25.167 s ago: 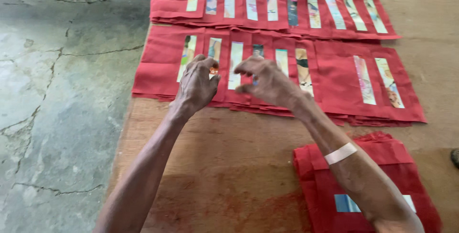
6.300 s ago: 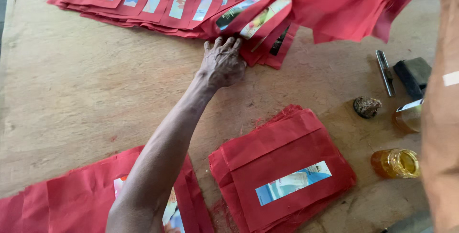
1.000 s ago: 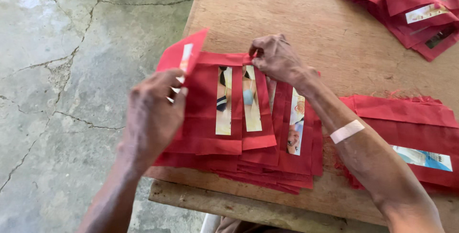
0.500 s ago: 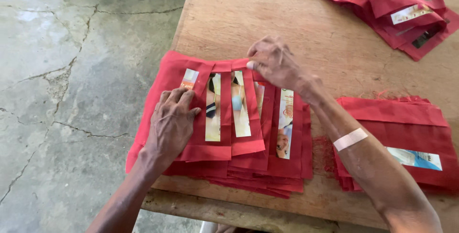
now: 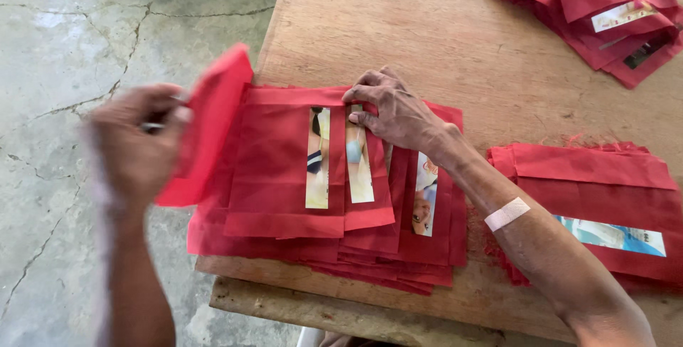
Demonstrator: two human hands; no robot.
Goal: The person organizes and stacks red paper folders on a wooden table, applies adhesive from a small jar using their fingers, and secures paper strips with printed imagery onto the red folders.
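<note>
The left hand [image 5: 135, 144], blurred, pinches one red bag [image 5: 210, 123] by its edge, holding it tilted up at the left side of a stack [image 5: 284, 197]. The right hand [image 5: 395, 112] lies on the stack's top edge, fingers pressed down on the bags and thumb tucked at the fold; it grips nothing. A white plaster [image 5: 506, 214] crosses the right forearm.

The stack sits at the near left corner of the tabletop [image 5: 398, 27], its left edge just over the rim. It is made of flat red bags of thin, matte fabric, rectangular, fanned so that each overlaps the next; their exact number cannot be told. Three of them show a narrow upright strip label [image 5: 318, 158], pale and printed in colours, one per bag, running down the middle.

Two more piles lie on the same tabletop. One folded pile [image 5: 605, 197] lies just right of the right forearm, with frayed edges and a long sideways label in blue and white. Another pile [image 5: 590, 5] lies at the far right corner, well apart, with several strip labels showing.

The tabletop is bare, worn wood, scratched. To its left is a cracked grey concrete floor [image 5: 71, 48].
</note>
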